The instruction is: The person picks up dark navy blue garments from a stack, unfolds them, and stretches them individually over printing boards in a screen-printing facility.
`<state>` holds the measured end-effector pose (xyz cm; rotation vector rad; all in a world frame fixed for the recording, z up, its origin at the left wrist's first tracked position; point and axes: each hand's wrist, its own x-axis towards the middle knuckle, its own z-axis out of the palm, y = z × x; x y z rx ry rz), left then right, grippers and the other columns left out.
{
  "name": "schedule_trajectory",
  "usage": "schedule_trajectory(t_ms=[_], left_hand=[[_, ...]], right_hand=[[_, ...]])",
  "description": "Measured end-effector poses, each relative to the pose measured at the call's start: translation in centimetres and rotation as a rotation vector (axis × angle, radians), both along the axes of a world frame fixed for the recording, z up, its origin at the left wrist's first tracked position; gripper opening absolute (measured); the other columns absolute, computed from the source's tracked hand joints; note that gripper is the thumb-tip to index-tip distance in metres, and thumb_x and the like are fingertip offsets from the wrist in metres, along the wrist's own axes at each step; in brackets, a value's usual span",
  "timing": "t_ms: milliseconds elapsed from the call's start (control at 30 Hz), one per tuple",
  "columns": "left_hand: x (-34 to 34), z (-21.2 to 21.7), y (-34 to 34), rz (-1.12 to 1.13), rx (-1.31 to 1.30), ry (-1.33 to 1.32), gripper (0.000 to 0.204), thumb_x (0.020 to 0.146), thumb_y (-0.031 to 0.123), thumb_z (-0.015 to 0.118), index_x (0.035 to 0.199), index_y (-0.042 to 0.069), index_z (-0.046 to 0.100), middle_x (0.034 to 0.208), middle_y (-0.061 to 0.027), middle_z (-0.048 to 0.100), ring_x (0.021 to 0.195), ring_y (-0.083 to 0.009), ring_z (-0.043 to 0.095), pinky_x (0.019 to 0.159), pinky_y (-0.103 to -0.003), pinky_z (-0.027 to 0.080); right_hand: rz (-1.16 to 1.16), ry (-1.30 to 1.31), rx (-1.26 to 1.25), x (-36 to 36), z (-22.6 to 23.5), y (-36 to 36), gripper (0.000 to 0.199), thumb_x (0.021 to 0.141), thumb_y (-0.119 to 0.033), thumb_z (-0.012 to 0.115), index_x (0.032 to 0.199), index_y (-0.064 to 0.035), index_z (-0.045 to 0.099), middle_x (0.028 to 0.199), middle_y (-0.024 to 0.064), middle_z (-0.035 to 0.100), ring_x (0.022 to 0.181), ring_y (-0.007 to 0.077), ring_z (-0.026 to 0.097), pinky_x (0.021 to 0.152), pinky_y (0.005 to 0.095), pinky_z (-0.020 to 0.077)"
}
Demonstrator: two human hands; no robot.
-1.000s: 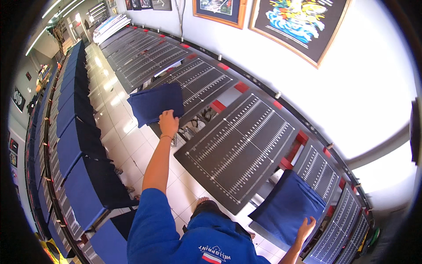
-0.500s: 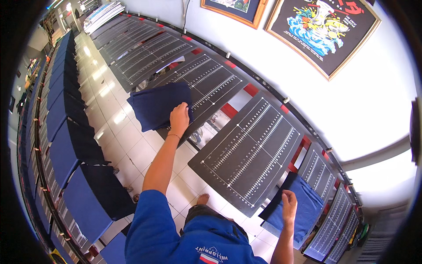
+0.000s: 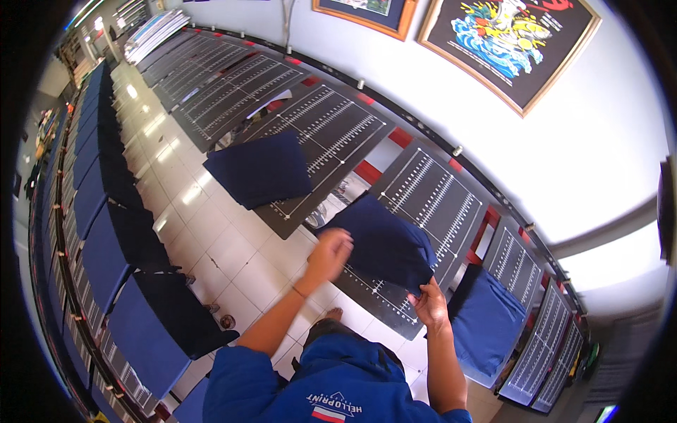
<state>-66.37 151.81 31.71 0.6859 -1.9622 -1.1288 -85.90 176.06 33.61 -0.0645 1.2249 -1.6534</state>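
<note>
A folded navy cloth [image 3: 384,243] lies over the near half of the middle black board [image 3: 451,211], which bears white ruled marks. My right hand [image 3: 430,304] pinches its near right corner between thumb and fingers. My left hand [image 3: 330,255] is at the cloth's left edge; motion smears its bent fingers, so their grip is unclear. Further left, more folded navy cloth [image 3: 259,170] rests on the near end of another marked board [image 3: 338,134], untouched by either hand. Blue cloth [image 3: 486,321] covers part of the board on the right.
Along the left runs a row of boards draped in blue and black cloth [image 3: 151,324]. A white tiled floor [image 3: 233,233] separates the two rows. A dark rail [image 3: 409,116] passes behind the boards, below framed pictures [image 3: 508,53] on the wall. Papers [image 3: 155,34] are stacked at the far end.
A navy cloth now lies across the middle board, which was bare. My left hand has moved right from the left cloth; my right hand has moved left from the right board to the cloth's corner.
</note>
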Motion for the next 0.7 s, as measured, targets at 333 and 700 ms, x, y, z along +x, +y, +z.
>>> schedule_trajectory(t_ms=[333, 700], left_hand=[[1.4, -6.5, -15.5, 0.542, -0.208, -0.472, 0.022, 0.085, 0.013, 0.064, 0.106, 0.005, 0.063, 0.111, -0.0161, 0.063, 0.105, -0.0368, 0.058, 0.091, -0.045, 0.046], [0.8, -7.1, -19.2, 0.399, -0.561, -0.795, 0.024, 0.092, 0.024, 0.064, 0.112, 0.011, 0.062, 0.123, -0.0075, 0.059, 0.116, -0.0313, 0.052, 0.094, -0.049, 0.044]], right_hand=[[-0.158, -0.046, 0.112, 0.6, -6.6, -0.3, 0.036, 0.095, -0.012, 0.058, 0.129, -0.0002, 0.053, 0.123, 0.0124, 0.064, 0.112, 0.0260, 0.062, 0.101, 0.0408, 0.0476], [-0.275, -0.133, 0.181, 0.7, -4.0, 3.4, 0.048, 0.084, -0.008, 0.057, 0.131, -0.0051, 0.051, 0.122, 0.0112, 0.061, 0.112, 0.0266, 0.060, 0.099, 0.0403, 0.0478]])
